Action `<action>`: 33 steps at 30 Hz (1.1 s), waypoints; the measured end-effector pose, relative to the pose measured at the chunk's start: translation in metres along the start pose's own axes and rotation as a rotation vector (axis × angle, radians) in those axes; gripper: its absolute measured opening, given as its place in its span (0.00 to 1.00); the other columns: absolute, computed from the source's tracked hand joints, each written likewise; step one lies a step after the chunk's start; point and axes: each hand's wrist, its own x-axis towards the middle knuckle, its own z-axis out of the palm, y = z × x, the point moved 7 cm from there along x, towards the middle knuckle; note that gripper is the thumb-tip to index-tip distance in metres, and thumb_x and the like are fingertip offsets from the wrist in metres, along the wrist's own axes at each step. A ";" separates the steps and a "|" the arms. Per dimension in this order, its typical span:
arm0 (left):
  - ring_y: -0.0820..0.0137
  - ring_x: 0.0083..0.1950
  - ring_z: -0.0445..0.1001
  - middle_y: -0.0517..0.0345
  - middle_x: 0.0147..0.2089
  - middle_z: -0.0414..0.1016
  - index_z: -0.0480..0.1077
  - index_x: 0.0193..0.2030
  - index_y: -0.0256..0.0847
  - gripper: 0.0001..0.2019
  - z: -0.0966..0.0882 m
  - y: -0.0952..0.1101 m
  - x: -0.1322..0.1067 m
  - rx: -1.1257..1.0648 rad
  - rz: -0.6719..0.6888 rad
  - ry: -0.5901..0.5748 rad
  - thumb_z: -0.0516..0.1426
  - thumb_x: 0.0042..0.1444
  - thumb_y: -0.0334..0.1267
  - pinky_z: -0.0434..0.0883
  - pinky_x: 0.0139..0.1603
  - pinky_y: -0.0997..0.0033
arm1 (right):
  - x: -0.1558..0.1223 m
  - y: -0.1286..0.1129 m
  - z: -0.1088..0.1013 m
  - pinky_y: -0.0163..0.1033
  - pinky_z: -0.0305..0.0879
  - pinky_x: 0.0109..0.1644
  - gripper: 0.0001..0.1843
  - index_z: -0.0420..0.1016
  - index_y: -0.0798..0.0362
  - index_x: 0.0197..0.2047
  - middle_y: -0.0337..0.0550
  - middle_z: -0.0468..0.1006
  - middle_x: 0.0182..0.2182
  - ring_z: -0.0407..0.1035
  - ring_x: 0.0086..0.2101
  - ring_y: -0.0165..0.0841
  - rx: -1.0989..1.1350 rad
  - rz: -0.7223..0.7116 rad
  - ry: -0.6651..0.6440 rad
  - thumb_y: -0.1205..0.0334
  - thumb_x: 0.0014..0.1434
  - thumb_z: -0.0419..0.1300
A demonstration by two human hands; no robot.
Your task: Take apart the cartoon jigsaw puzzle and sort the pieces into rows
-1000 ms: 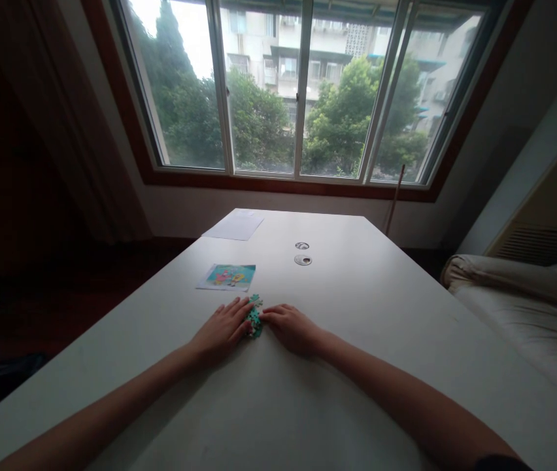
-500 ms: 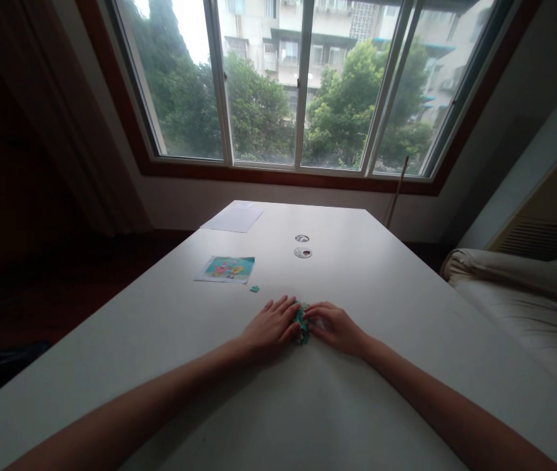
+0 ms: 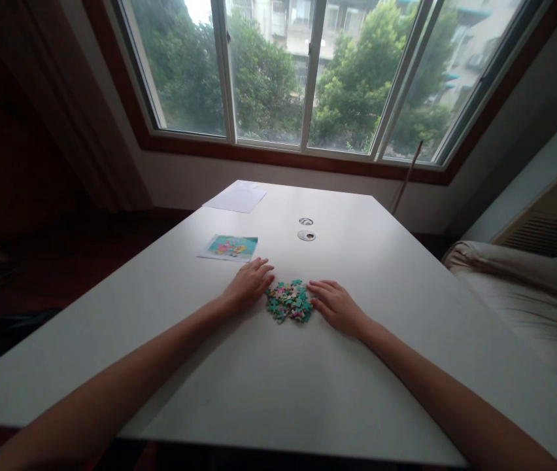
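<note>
Puzzle pieces [image 3: 289,302], too overlapped to count, are heaped on one table [image 3: 259,373] between left hand [image 3: 249,282] and right hand [image 3: 338,307], fingers [image 3: 326,285] loosely extended, nothing gripped. Beyond, one picture [image 3: 232,247] and two discs [image 3: 303,236] are seen.

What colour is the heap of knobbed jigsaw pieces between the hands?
Mostly teal-green, with some pink and tan; the jigsaw pieces show best in the head view.

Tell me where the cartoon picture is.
In the head view, the cartoon picture lies left of centre on the white table, nearer than the plain sheet and beyond the puzzle pieces, to their left.
</note>
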 end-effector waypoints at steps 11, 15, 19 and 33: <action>0.66 0.66 0.41 0.52 0.66 0.43 0.44 0.64 0.40 0.28 0.006 0.039 -0.014 -0.116 0.136 -0.278 0.35 0.60 0.52 0.45 0.63 0.60 | 0.000 -0.004 -0.009 0.43 0.52 0.57 0.21 0.63 0.51 0.55 0.43 0.66 0.53 0.56 0.53 0.35 -0.001 -0.014 0.041 0.55 0.61 0.45; 0.67 0.66 0.40 0.52 0.66 0.40 0.41 0.64 0.39 0.29 -0.001 0.063 -0.020 -0.227 0.270 -0.319 0.37 0.60 0.52 0.44 0.63 0.63 | 0.001 -0.003 -0.012 0.44 0.52 0.57 0.21 0.63 0.51 0.55 0.44 0.66 0.52 0.56 0.52 0.35 0.005 -0.018 0.057 0.56 0.60 0.46; 0.66 0.65 0.43 0.52 0.66 0.43 0.45 0.63 0.39 0.27 -0.008 0.065 -0.017 -0.279 0.299 -0.252 0.38 0.60 0.50 0.47 0.63 0.63 | 0.002 -0.003 -0.014 0.46 0.53 0.56 0.20 0.64 0.52 0.54 0.43 0.66 0.52 0.57 0.52 0.36 0.019 -0.030 0.066 0.57 0.60 0.46; 0.64 0.65 0.45 0.49 0.64 0.49 0.48 0.62 0.36 0.29 0.010 0.017 -0.001 -0.043 -0.045 -0.208 0.34 0.60 0.52 0.47 0.61 0.56 | 0.005 0.011 -0.001 0.49 0.48 0.58 0.31 0.49 0.53 0.62 0.45 0.56 0.59 0.49 0.57 0.41 -0.016 0.098 -0.026 0.46 0.60 0.39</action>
